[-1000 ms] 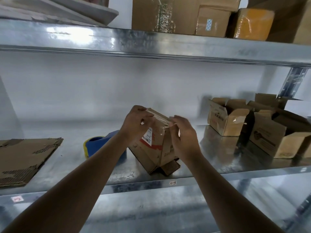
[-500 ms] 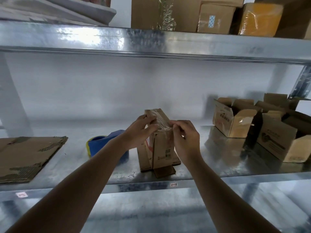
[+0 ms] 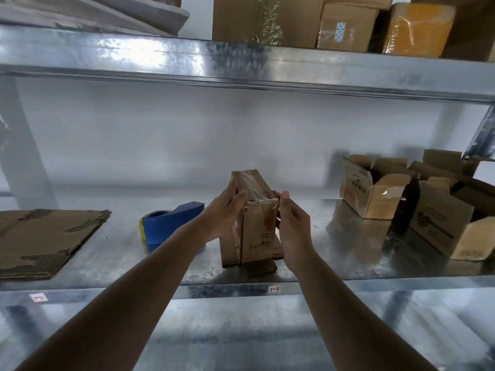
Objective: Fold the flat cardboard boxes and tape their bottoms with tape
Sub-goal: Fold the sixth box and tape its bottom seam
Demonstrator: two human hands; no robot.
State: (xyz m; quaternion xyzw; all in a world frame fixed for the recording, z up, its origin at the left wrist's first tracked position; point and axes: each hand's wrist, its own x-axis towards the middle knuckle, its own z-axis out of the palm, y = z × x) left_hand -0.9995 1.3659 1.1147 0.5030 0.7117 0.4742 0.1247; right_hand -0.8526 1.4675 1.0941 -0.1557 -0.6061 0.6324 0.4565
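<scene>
Galvanised steel shelf (image 3: 348,269) is stretching across the middle of the frame, and I am working on it with both hands. At centre, the small cardboard box (image 3: 255,226) is standing upside down on its open flaps, its taped bottom facing up, clear tape (image 3: 253,187) running along the seam and down the near face. My left hand (image 3: 223,210) is curling around the box's left side near the top edge, thumb lying on the tape. My right hand (image 3: 292,223) is sitting just beside the right face, fingers bent and fingertips touching the tape's end at the upper corner. Left of centre, the blue tape dispenser (image 3: 171,223) is lying behind my left forearm. At the far left flattened cardboard (image 3: 45,239) is resting flat. At the right, folded boxes (image 3: 375,188) are standing with flaps open. Across the top of the frame, packed cartons (image 3: 267,20) are sitting on the upper shelf
</scene>
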